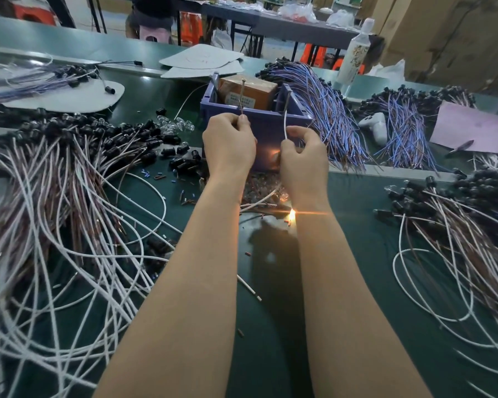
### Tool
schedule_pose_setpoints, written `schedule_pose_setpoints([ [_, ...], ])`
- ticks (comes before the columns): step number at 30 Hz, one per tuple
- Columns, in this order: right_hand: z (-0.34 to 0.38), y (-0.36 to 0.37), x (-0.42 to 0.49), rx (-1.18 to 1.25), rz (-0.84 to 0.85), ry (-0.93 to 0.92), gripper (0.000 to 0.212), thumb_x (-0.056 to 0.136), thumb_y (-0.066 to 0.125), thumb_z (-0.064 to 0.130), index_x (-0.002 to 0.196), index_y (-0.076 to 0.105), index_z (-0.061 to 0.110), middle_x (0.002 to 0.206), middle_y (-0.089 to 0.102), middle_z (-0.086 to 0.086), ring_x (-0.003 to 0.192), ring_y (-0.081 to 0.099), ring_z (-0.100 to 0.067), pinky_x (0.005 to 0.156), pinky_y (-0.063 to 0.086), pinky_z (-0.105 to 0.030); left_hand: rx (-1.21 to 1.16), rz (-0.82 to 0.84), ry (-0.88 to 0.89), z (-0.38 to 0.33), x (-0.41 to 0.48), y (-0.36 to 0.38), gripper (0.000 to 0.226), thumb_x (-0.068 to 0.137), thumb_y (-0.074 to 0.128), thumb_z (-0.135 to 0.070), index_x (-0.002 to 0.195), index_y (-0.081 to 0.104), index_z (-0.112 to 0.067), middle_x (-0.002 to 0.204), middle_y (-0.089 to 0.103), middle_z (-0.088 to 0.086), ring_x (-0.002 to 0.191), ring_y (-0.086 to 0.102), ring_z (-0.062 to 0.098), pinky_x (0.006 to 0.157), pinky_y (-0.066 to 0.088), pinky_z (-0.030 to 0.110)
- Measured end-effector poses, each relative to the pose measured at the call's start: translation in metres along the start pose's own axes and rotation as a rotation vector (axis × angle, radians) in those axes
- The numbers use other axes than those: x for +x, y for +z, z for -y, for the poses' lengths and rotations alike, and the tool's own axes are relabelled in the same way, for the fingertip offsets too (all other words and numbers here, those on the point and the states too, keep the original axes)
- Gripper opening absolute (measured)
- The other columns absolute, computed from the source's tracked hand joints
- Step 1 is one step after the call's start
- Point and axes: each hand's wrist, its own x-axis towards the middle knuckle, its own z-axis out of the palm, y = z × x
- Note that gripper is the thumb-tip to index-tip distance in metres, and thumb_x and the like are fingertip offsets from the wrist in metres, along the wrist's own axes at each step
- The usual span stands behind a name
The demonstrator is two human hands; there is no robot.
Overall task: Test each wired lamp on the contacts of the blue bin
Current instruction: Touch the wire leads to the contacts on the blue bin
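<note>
Left hand [229, 145] pinches a lead at left contact [243, 93] | right hand [302, 159] pinches white lead [285, 124] | lamp [291, 216] glowing by right wrist | bin [268, 126] just beyond hands

Blue bin [259, 124]: matt plastic.

White bottle [354, 57], pink sheet [477, 130], grey cardboard [202, 57]

Bare forearms [202, 268] end in a bare left hand [227, 145] and right hand [302, 159].
</note>
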Motion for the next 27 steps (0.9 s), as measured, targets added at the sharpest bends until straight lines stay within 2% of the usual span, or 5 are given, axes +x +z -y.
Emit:
schedule_pose_setpoints([
  [6,-0.004,-0.006,0.005,-0.032,0.062,-0.016,0.03,0.092,0.046,0.008,0.119,0.058,0.011,0.11,0.066,-0.019,0.103,0.062,-0.031,0.094,0.047,-0.049,-0.003,0.004,0.015,0.001,0.001,0.0,0.028,0.099,0.045,-0.019,0.075,0.059,-0.014,0.066,0.063,0.001,0.063,0.057,0.009,0.057,0.037,0.011],
  [12,-0.009,-0.015,0.012,0.025,0.109,-0.03,0.028,0.094,0.044,0.004,0.118,0.058,0.008,0.06,0.061,0.002,0.047,0.058,0.001,0.049,0.044,-0.015,0.002,0.027,0.028,0.002,0.002,0.0,0.026,0.099,0.045,-0.019,0.076,0.058,-0.016,0.059,0.056,-0.008,0.057,0.051,-0.002,0.054,0.036,0.001],
  [19,-0.011,-0.018,0.012,0.028,0.115,0.008,0.021,0.095,0.045,0.007,0.111,0.058,0.011,0.06,0.061,0.003,0.044,0.053,0.003,0.048,0.04,-0.014,0.012,0.055,0.018,0.004,0.001,0.0,0.026,0.099,0.044,-0.024,0.086,0.064,-0.014,0.062,0.06,-0.007,0.06,0.052,-0.002,0.056,0.034,0.008],
  [24,-0.008,-0.032,0.01,0.325,0.408,0.239,0.021,0.094,0.045,0.007,0.083,0.063,0.008,0.052,0.063,0.002,0.039,0.043,-0.006,0.038,0.029,-0.015,-0.3,0.35,-0.296,-0.007,-0.003,-0.006,0.057,0.103,0.024,-0.042,0.08,0.062,-0.007,0.045,0.06,0.001,0.031,0.039,0.006,0.038,0.03,0.013],
  [27,-0.011,-0.042,0.005,0.103,0.54,0.253,0.022,0.09,0.048,0.001,0.085,0.068,0.01,0.06,0.064,0.001,0.046,0.043,-0.009,0.043,0.035,-0.016,-0.042,0.575,-0.276,-0.002,-0.01,-0.017,0.049,0.102,0.032,-0.042,0.089,0.064,-0.007,0.047,0.061,-0.001,0.031,0.039,0.006,0.036,0.028,0.012],
])
